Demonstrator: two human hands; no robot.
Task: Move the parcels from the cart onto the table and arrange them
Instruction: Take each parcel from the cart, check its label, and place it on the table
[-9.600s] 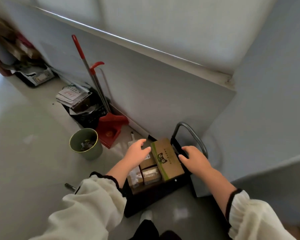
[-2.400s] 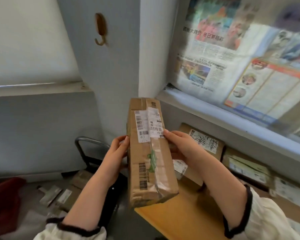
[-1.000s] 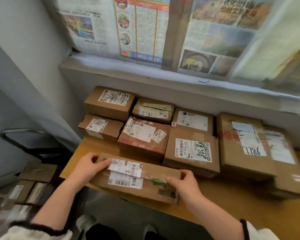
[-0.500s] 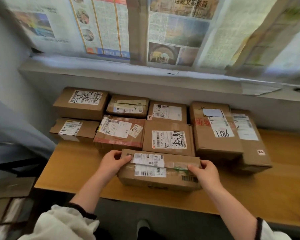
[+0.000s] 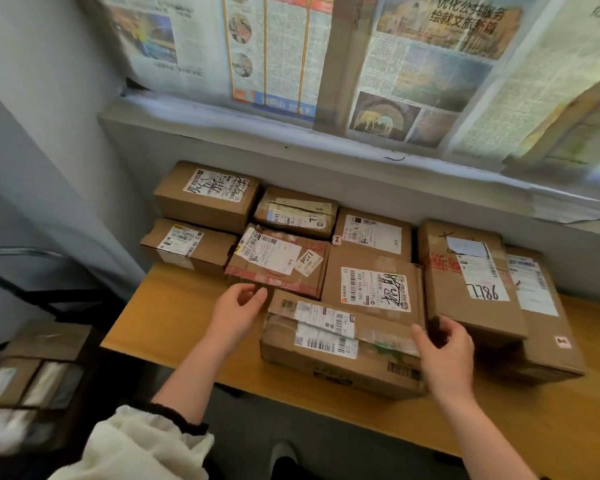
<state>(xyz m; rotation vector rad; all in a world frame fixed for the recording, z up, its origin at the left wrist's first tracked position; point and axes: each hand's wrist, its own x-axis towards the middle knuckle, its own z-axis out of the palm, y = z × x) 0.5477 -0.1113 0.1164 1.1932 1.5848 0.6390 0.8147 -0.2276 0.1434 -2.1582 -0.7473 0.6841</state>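
The long parcel (image 5: pixel 340 344) lies on the counter (image 5: pixel 174 317), just before the other parcels (image 5: pixel 278 261). My left hand (image 5: pixel 238 311) hangs loose beside its end; my right hand (image 5: pixel 444 355) is relaxed at the other end, holding nothing. I think I should push it square against the row, label up

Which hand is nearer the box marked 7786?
Right. The right hand is at the near left corner of the 7786 box; the left hand is past the left end of the long parcel.
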